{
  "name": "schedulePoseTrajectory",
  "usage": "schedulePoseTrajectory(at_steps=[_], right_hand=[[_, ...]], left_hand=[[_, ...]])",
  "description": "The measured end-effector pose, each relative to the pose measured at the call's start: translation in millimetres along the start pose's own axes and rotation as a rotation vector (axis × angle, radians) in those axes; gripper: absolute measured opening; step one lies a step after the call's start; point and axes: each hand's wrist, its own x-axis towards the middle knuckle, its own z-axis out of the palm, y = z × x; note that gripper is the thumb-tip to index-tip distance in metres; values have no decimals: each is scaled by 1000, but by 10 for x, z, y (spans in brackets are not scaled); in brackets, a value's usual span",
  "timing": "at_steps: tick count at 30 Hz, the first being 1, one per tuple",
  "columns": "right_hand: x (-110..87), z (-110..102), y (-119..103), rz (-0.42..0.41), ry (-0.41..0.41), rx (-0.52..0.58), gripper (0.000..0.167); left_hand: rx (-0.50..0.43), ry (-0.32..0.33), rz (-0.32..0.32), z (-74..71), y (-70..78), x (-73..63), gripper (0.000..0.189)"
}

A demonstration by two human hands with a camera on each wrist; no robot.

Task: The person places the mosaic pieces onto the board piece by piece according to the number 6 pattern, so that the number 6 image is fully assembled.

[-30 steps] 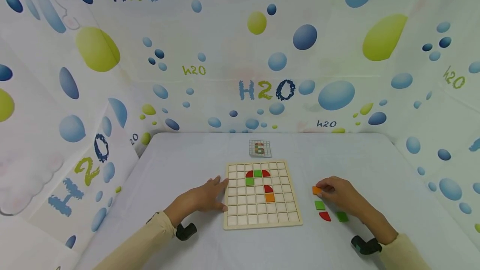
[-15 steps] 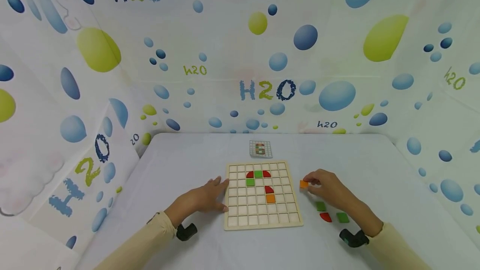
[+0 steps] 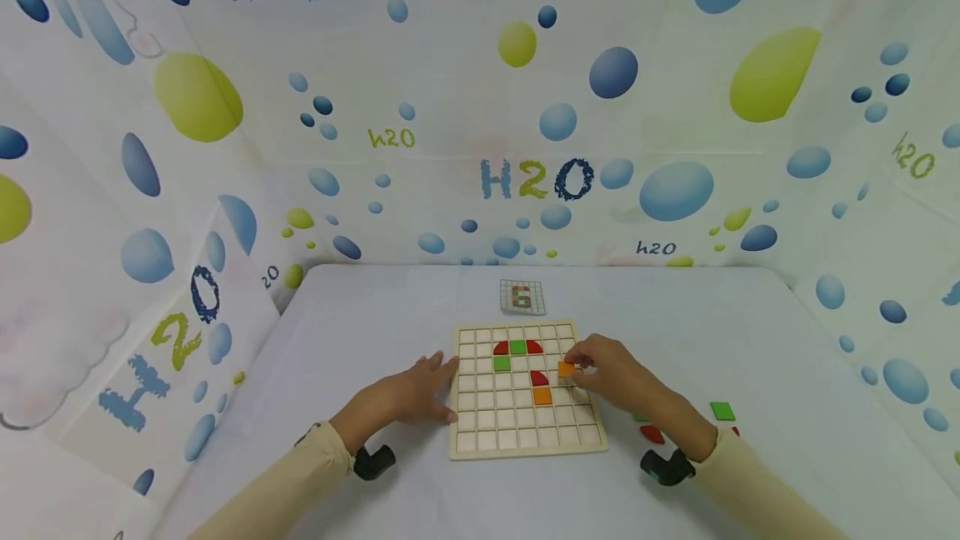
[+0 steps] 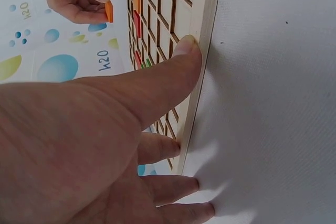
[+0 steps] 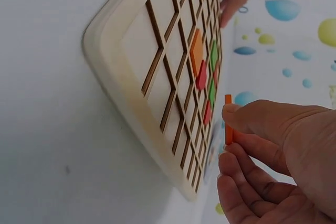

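My right hand (image 3: 611,373) pinches a thin orange square tile (image 3: 566,369) between thumb and fingers, above the right side of the wooden grid board (image 3: 486,419). In the right wrist view the tile (image 5: 228,124) stands on edge, raised off the board. Thumb and fingers of my left hand (image 3: 411,392) are spread along the board's left edge; in the left wrist view the thumb (image 4: 186,56) touches the rim. Several tiles sit in the board's cells: red quarter-circles (image 3: 539,377), green squares (image 3: 517,347) and an orange square (image 3: 542,396).
Behind the board lies a small card (image 3: 522,297) with a coloured pattern on a grid. Right of the board are a loose red quarter-circle (image 3: 652,434) and a green square (image 3: 722,411); others are partly hidden by my right arm. Printed cloth (image 3: 427,190) hangs behind the table.
My right hand has carried the orange tile leftward from beside the loose pieces to over the board's right side. My left hand has stayed at the board's edge.
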Motion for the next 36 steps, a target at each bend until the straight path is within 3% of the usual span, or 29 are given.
schedulePoseTrajectory(at_steps=[13,23,36], right_hand=[[239,216,-224,-47,-72,-20,17],[313,305,-310,-155,-126,-94,14],[374,366,-389,-198,-153,-174,12]], left_hand=[[20,-1,-11,-20,16,9,94],[5,-9,-12,-7,26,3,94],[9,-3,-13,-1,28,5,93]])
